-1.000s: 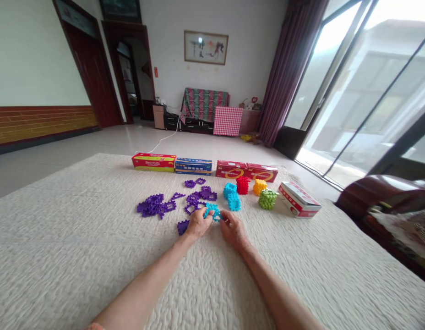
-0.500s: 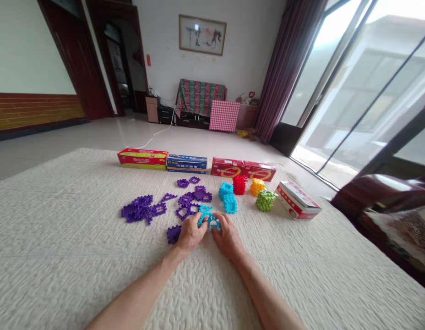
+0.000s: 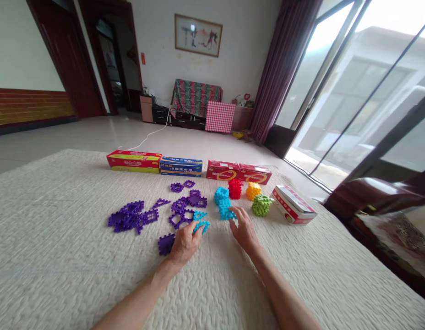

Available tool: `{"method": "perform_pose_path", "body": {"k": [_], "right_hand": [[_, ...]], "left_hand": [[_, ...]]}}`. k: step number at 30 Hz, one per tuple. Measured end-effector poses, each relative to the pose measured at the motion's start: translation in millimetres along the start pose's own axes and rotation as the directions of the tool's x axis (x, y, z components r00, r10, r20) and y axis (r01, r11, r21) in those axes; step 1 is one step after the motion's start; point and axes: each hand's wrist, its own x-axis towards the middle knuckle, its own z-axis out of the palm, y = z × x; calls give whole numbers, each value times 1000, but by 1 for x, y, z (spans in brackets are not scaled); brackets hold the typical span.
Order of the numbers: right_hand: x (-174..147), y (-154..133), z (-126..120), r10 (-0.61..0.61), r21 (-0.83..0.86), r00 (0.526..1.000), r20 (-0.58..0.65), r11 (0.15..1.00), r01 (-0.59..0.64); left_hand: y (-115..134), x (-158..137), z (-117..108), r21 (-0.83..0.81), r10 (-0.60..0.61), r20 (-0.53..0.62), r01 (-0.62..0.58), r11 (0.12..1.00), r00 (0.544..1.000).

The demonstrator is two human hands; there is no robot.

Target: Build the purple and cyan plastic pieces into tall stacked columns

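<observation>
My left hand (image 3: 185, 241) pinches a light-blue triangular interlocking piece (image 3: 203, 225) between thumb and fingers. Just beyond it on the cloth lies another light-blue triangular piece (image 3: 199, 215). My right hand (image 3: 246, 230) has thumb and fingers apart, its fingertips at the near right edge of a light-blue block (image 3: 226, 209). A second light-blue block (image 3: 221, 195) sits directly behind that one. Beside my left hand is a flat purple piece (image 3: 165, 244), partly covered by the hand.
Purple pieces form a pile (image 3: 128, 217) at left, and more (image 3: 195, 200) lie mid-cloth. Red (image 3: 235, 188), yellow (image 3: 253, 190) and green (image 3: 261, 205) blocks stand to the right. Several boxes line the back, including a blue one (image 3: 181, 166); a white-red box (image 3: 294, 205) is at right.
My right hand has moved right and forward from the light-blue arched piece to the light-blue block, its fingers parting. The arched piece no longer shows distinctly. The view has shifted slightly.
</observation>
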Motion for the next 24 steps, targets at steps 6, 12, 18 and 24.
{"method": "perform_pose_path", "body": {"k": [6,12,18,24], "right_hand": [[2,13,5,-46,-67,998,31,997,48],[0,17,9,-91,-39,995,46,995,92],[-2,18,10,-79,-34,995,68,996,81],[-3,15,8,-51,-24,996,72,998,53]], "left_hand": [[0,0,0,-4,-21,-2,21,1000,1000],[0,0,0,-19,-27,10,27,999,1000],[7,-1,-5,0,-40,17,40,999,999],[9,0,-6,-5,-37,26,37,999,999]]}}
